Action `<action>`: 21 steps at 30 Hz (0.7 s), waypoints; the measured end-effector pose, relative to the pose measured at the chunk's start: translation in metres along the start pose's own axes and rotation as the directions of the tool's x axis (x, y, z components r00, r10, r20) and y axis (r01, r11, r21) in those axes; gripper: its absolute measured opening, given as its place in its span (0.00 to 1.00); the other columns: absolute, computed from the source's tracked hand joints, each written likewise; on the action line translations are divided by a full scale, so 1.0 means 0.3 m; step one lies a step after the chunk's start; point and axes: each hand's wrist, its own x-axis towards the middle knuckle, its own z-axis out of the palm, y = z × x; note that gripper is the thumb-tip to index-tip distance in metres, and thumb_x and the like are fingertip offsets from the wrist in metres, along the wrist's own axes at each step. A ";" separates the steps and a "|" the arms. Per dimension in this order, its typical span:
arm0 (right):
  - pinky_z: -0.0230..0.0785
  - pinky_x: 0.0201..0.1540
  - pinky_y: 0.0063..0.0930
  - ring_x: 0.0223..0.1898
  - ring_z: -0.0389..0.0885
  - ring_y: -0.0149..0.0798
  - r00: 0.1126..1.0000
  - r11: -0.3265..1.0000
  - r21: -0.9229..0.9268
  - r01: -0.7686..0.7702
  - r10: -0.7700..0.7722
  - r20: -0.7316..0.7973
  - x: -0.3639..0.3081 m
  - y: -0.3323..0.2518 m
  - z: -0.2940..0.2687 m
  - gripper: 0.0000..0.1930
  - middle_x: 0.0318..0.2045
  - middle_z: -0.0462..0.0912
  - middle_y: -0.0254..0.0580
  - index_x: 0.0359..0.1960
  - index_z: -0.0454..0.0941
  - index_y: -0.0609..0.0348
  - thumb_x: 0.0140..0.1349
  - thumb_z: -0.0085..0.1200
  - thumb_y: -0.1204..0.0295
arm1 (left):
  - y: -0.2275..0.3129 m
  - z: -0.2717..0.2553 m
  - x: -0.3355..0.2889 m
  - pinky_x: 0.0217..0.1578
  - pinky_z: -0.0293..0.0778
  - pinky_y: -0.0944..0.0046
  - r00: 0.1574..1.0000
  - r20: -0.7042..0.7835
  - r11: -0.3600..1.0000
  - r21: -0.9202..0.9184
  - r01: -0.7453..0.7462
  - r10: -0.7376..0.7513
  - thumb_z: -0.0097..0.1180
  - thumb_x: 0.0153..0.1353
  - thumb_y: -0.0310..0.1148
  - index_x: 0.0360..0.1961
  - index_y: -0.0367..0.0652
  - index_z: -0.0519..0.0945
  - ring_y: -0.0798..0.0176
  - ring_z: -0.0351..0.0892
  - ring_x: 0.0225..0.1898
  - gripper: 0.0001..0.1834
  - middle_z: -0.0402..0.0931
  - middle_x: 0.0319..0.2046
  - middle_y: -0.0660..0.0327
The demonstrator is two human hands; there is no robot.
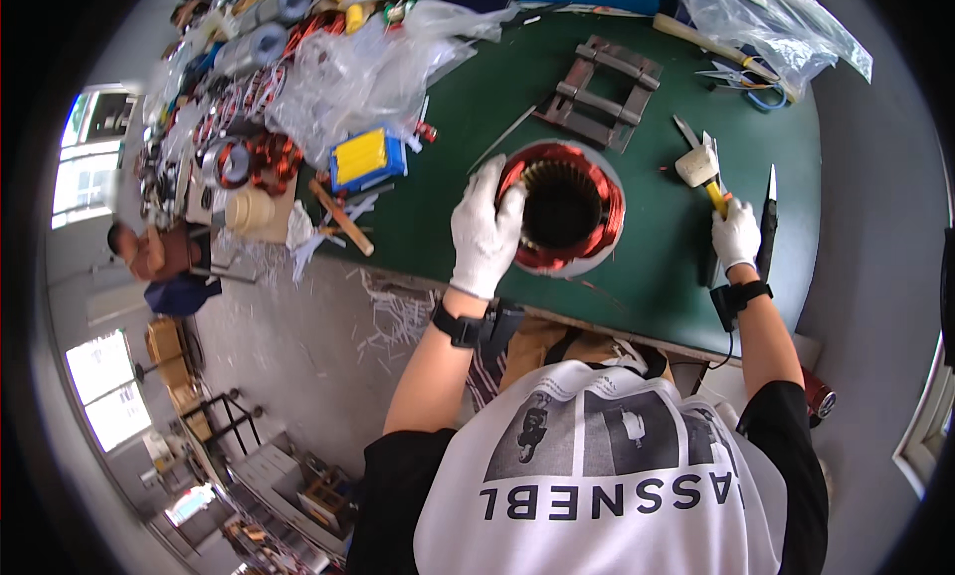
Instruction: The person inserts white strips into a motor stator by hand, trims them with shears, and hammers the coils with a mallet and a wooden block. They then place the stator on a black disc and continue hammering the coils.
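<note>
A motor stator with reddish copper windings stands on the green tabletop, its dark round bore facing up. My left hand, in a white glove, grips its left side, with fingers against the outside and the thumb over the winding's edge. Off to the right, my gloved right hand is closed around the yellow-orange handle of a mallet with a whitish head. The mallet head is apart from the stator. Beside the right hand lies a knife with a black handle.
Beyond the stator sits a metal frame. Scissors and a clear plastic bag lie at the far right. To the left are a blue-and-yellow box, a wooden stick and heaped coils. A person sits farther left.
</note>
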 end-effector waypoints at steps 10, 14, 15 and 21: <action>0.61 0.21 0.26 0.15 0.69 0.34 0.899 0.608 0.732 0.308 -0.439 -0.014 -0.272 -0.397 -0.776 0.10 0.14 0.68 0.39 0.36 0.71 0.66 0.67 0.42 0.71 | -0.093 0.035 -0.114 0.55 0.66 0.58 0.983 -0.138 0.924 -0.378 0.061 -0.122 0.44 0.65 0.35 0.53 0.32 0.70 0.45 0.72 0.52 0.20 0.71 0.51 0.44; 0.64 0.21 0.33 0.16 0.73 0.45 0.757 0.542 0.578 0.611 -0.613 -0.226 -0.351 -0.420 -0.581 0.10 0.15 0.74 0.45 0.30 0.69 0.62 0.62 0.49 0.68 | -0.045 0.082 -0.086 0.54 0.67 0.58 0.968 -0.221 0.925 -0.379 0.027 -0.118 0.45 0.65 0.36 0.51 0.33 0.72 0.45 0.72 0.52 0.20 0.72 0.50 0.44; 0.66 0.21 0.37 0.17 0.75 0.50 0.738 0.688 0.366 0.627 -0.675 0.004 -0.353 -0.444 -0.551 0.09 0.16 0.75 0.49 0.28 0.69 0.60 0.60 0.51 0.68 | -0.044 0.088 -0.076 0.53 0.67 0.56 0.966 -0.239 0.950 -0.310 0.024 -0.102 0.47 0.64 0.37 0.51 0.34 0.72 0.43 0.72 0.52 0.20 0.72 0.50 0.44; 0.64 0.19 0.32 0.14 0.72 0.35 0.861 0.631 0.618 0.469 -0.483 -0.160 -0.305 -0.514 -0.810 0.10 0.14 0.71 0.41 0.35 0.72 0.64 0.62 0.50 0.67 | -0.063 0.060 -0.131 0.52 0.68 0.51 0.975 -0.188 0.984 -0.155 0.091 -0.120 0.48 0.62 0.41 0.54 0.36 0.69 0.40 0.71 0.51 0.23 0.69 0.52 0.44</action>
